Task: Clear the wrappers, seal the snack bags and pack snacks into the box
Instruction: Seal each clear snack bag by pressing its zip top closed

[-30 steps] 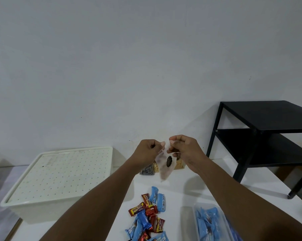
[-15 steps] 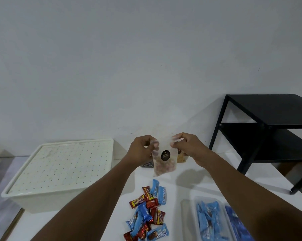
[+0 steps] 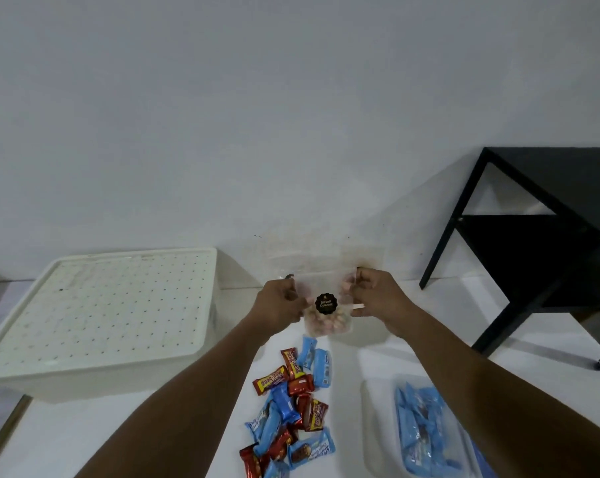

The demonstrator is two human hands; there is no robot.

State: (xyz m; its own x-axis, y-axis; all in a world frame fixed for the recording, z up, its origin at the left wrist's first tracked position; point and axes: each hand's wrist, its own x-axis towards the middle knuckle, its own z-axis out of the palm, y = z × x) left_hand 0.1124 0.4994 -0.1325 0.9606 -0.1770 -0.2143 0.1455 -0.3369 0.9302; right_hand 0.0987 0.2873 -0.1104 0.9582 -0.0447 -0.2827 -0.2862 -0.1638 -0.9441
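Head view: both hands (image 3: pixel 329 298) hold the snack bag (image 3: pixel 327 313) upright, opening up.

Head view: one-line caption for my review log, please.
Left hand and right hand pinch a clear snack bag above loose wrapped candies.

Plain home room (bare white wall (image 3: pixel 291 115)), black side table (image 3: pixel 550 215), white tabletop (image 3: pixel 85 432).

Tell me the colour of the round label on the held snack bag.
Black round label with gold lettering, on the clear snack bag; head view.
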